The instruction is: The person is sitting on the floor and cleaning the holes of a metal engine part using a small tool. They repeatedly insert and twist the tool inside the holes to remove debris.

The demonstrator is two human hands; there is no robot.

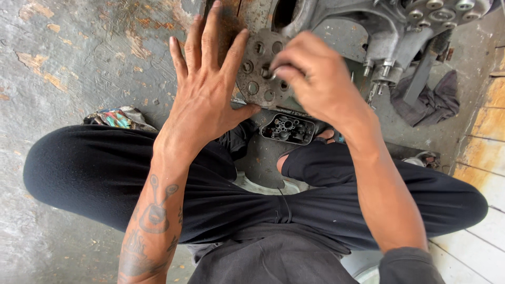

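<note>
i sit cross-legged on the worn grey concrete floor [79, 47] in black trousers [94, 173], looking down at my own two hands. my left hand [208, 89] lies flat and spread wide, fingers apart and pointing away from me, palm pressed down on the left part of a round, rusty brown metal plate with a ring of holes [258, 87]; my thumb runs along the plate's near edge. my right hand [315, 79] is over the right side of the same plate, fingers curled together and pinched on a small shiny metal piece [274, 71] at one of the holes near the plate's middle; what the piece is i cannot tell, it is mostly hidden by my fingers. the plate lies on the floor just beyond my knees, between the two hands. right behind it, touching or nearly so, stands a large grey cast-metal engine part with bolts and stubby pipes [389, 37]. just in front of the plate, near my ankle, sits a small dark rectangular metal housing with round openings [288, 129]. a dark grey rag [428, 102] lies to the right beside the engine part, and a crumpled colourful cloth [118, 118] lies by my left knee.
</note>
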